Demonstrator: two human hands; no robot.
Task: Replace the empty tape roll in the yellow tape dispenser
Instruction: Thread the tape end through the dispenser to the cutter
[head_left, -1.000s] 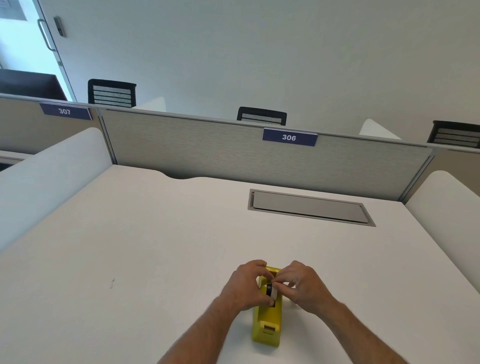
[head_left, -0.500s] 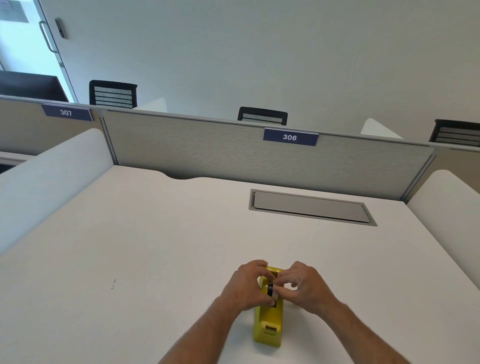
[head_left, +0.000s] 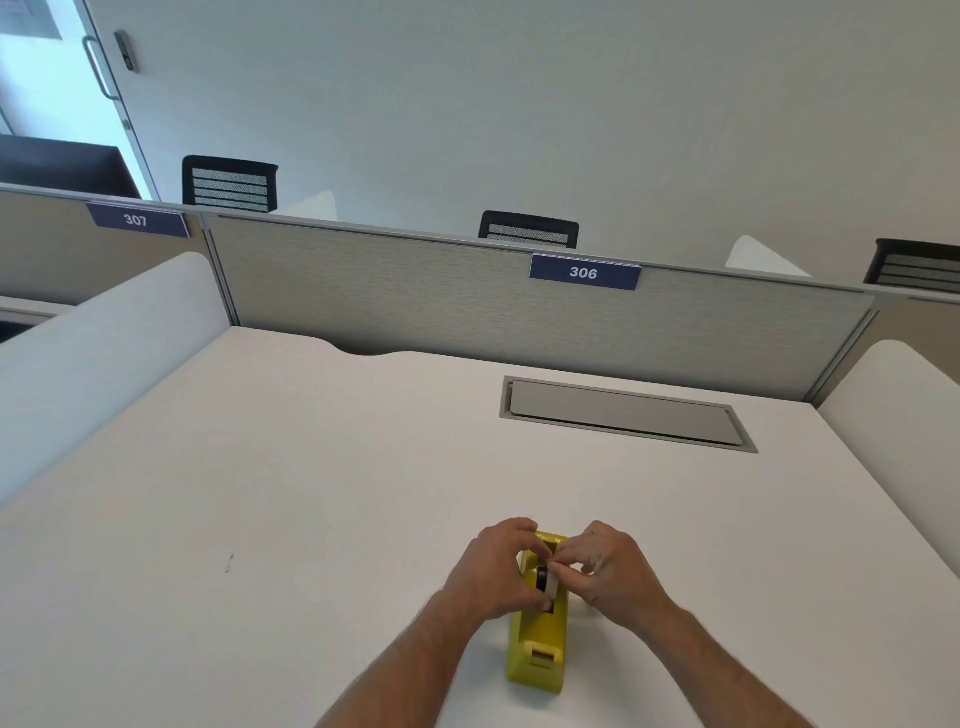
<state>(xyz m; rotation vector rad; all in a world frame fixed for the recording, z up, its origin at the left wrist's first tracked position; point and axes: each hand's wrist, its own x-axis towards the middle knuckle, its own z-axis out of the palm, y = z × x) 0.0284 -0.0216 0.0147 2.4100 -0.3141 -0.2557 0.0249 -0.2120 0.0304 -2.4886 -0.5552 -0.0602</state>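
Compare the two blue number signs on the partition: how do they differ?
The 306 sign stands right behind this desk, near the middle; the 307 sign is far left, over the next desk. 306 appears larger and closer. Both are blue with white digits, fixed to the partition top.

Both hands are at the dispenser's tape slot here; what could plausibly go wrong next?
1. The left hand and right hand pinch the small roll by fingertips only, so it might slip.
2. Neither hand visibly braces the yellow dispenser, so it could shift on the smooth white desk.
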